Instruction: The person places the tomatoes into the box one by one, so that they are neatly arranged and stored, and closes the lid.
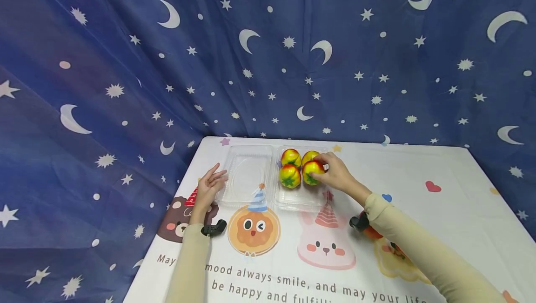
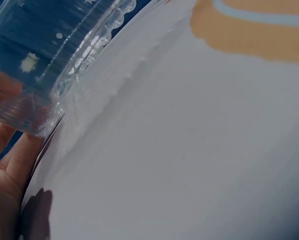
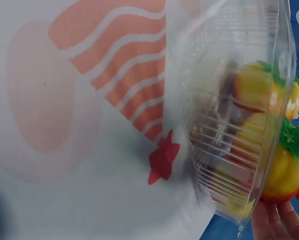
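A clear plastic clamshell box lies spread out on the table, its left half (image 1: 240,196) beside its right half (image 1: 289,198). Several yellow-and-red toy fruits (image 1: 290,176) with green leafy tops sit in the right half. My right hand (image 1: 335,172) grips the front right fruit (image 3: 284,175), thumb at the near side and fingers over the far side. Through the clear wall (image 3: 214,165) in the right wrist view, more fruit shows. At the outer edge of the left half is my left hand (image 1: 208,186), fingers loosely bent and touching the rim (image 2: 54,115).
A white tablecloth (image 1: 418,177) printed with cartoon faces and lettering covers the table. Behind it hangs a blue curtain (image 1: 284,89) with moons and stars. Black cameras (image 1: 214,227) are worn on both wrists. A red rounded shape (image 1: 371,233) shows beside the right wrist camera.
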Action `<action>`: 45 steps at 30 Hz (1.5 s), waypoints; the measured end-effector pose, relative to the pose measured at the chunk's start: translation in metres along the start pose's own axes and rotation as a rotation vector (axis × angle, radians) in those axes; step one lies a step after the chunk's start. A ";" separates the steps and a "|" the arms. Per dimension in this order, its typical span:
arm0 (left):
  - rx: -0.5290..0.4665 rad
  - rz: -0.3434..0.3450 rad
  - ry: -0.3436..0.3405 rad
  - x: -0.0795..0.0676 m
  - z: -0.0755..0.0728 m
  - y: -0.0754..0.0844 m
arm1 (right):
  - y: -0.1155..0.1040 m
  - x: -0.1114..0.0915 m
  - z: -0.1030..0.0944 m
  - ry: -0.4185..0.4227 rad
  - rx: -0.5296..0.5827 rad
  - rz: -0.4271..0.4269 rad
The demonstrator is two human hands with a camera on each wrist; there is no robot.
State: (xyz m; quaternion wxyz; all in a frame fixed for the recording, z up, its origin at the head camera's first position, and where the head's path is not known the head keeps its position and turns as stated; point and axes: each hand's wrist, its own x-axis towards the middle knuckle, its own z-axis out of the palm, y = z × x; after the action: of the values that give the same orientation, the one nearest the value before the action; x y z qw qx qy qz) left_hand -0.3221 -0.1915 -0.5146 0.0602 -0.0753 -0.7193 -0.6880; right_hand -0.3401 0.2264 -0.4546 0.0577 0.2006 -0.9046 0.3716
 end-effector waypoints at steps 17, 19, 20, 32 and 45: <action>-0.045 0.016 -0.034 0.011 0.010 -0.003 | 0.000 -0.002 -0.012 -0.111 -0.202 0.008; -0.042 0.017 -0.037 0.013 0.010 -0.002 | 0.000 -0.002 -0.014 -0.114 -0.192 0.017; -0.039 0.016 -0.040 0.013 0.010 -0.002 | 0.000 -0.003 -0.014 -0.116 -0.187 0.023; -0.025 0.004 -0.030 0.004 0.005 0.004 | -0.008 -0.030 -0.036 -0.040 -0.154 0.006; -0.014 -0.015 -0.014 -0.004 -0.001 0.002 | 0.022 -0.106 -0.072 -0.077 -0.191 0.101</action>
State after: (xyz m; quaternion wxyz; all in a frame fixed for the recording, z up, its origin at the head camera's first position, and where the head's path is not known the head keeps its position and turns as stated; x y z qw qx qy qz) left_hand -0.3180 -0.1924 -0.5131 0.0494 -0.0751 -0.7155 -0.6928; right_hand -0.2556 0.3249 -0.4442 0.0229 0.1627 -0.9463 0.2783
